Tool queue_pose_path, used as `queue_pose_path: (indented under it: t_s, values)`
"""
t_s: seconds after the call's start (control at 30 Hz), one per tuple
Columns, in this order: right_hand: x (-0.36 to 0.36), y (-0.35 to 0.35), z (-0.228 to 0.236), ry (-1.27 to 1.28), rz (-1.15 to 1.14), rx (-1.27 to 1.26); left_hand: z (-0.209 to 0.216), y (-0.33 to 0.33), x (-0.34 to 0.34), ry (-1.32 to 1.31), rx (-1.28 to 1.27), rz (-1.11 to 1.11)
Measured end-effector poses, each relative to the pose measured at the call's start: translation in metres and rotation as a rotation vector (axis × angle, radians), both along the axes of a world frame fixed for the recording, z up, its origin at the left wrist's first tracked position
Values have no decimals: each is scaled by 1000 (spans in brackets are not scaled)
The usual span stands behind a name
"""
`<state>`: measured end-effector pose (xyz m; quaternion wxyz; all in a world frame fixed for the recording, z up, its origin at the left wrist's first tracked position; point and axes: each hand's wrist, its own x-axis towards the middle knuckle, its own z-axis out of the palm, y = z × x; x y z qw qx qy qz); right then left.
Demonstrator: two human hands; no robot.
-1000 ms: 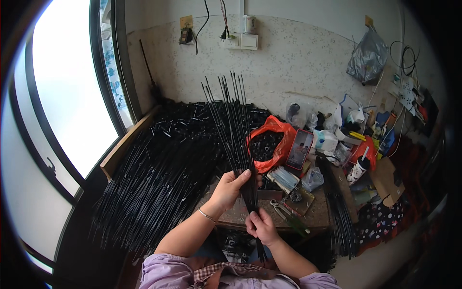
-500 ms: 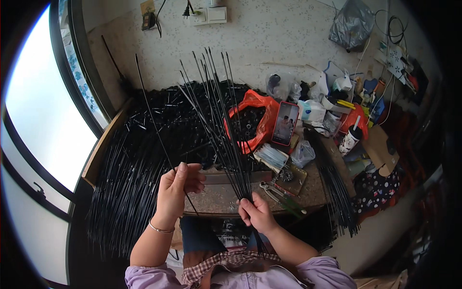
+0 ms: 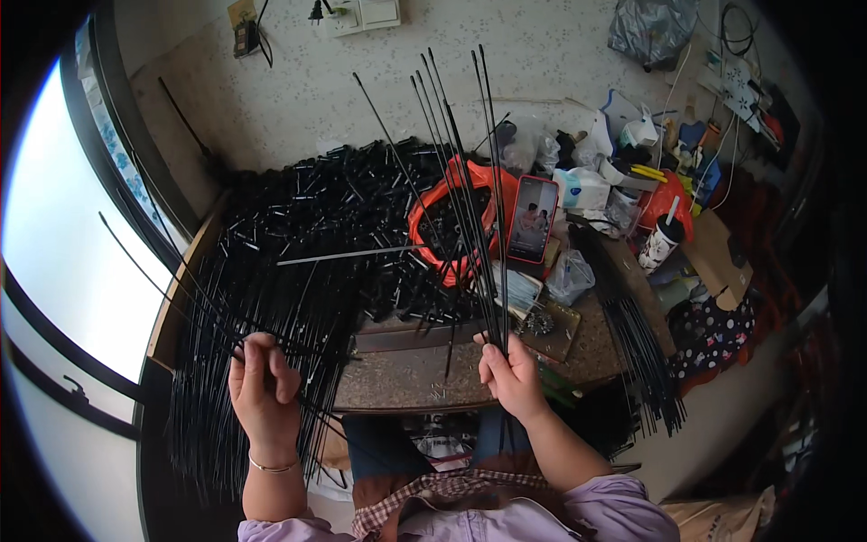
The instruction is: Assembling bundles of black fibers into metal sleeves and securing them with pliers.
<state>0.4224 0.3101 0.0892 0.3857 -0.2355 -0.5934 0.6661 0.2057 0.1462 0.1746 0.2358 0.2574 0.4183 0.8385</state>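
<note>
My right hand [image 3: 513, 372] is closed around a bundle of thin black rods [image 3: 470, 194], which fan upward above the table, their tips in front of the wall. Farther left, my left hand [image 3: 262, 384] has its fingers curled around a few more thin black rods [image 3: 185, 280] slanting up toward the window. Beneath that hand lies a dense mass of long black rods [image 3: 230, 397] hanging over the table's front edge. Behind it spreads a heap of short black tubular pieces [image 3: 334, 194]. A lone pale strip or rod [image 3: 348, 256] crosses above the heap.
An orange plastic bag [image 3: 420, 221] of dark parts sits mid-table beside a propped phone [image 3: 531, 219]. Green-handled pliers [image 3: 562, 388] lie partly behind my right hand. Another rod bundle [image 3: 637, 352] overhangs at right, near a patterned cup [image 3: 659, 246]. Bare tabletop [image 3: 397, 379] shows in front.
My left hand has moved left and down over the rod mass, now with rods in its fingers. My right hand has shifted right, and its bundle looks thinner.
</note>
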Motion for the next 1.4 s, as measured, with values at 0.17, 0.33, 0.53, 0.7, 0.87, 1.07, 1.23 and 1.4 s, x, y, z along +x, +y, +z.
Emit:
queue_pose_path:
  t_s: [0.17, 0.33, 0.53, 0.7, 0.87, 1.07, 1.23, 1.4]
  values:
    - [2, 0, 31, 92, 171, -81, 8, 1, -33, 23, -326, -154]
    - [2, -5, 47, 144, 253, -33, 4, 49, -87, 95, -633, -184]
    - [5, -10, 38, 95, 238, -31, 50, 66, -181, 457, -615, 26]
    - [6, -11, 26, -7, 283, 13, 31, 34, -198, 592, -823, 120]
    - [6, -16, 24, 0, 332, 26, -88, -44, -234, 792, -1589, 168]
    - [4, -17, 19, -28, 223, -98, -35, -52, -190, 511, -1377, 101]
    - [5, -20, 16, -26, 230, -103, 31, -28, -158, 729, -1252, 244]
    - [2, -22, 19, -43, 201, -62, 43, 10, -73, 513, -895, -155]
